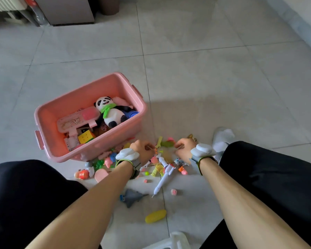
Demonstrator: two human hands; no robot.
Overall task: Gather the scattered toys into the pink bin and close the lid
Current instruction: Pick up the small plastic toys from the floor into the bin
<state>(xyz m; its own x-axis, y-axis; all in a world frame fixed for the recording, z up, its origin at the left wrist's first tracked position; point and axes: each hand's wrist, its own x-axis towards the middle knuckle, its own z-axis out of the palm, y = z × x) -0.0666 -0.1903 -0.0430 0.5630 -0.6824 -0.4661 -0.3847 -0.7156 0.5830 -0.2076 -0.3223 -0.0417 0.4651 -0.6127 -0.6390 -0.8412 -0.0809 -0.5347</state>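
Two hands reach down to a heap of small toys on the tiled floor (196, 74). The left hand (141, 149) has its fingers curled down into the heap, beside an orange bit, but what it holds I cannot tell. The right hand (184, 148) is curled the same way over the toys, and I cannot tell what it holds either. Each wrist wears a grey band with a white lump on top.

The pink bin (90, 97) stands open on the floor, just to the left of the hands. Its lid is not on it. Inside lie a panda (109, 112) with a green scarf, a pink case (74, 121) and a yellow cube (85, 137).

Many toys lie between the hands and the person's knees. A white rocket (162, 180) points toward the person. A grey shark (133, 196) lies near it, and a yellow corn cob (155, 216) lies closer still. A little pink pig (108, 161) and other small bright bits sit right by the bin's near wall. A foot in a white sock (222, 139) rests past the right hand.
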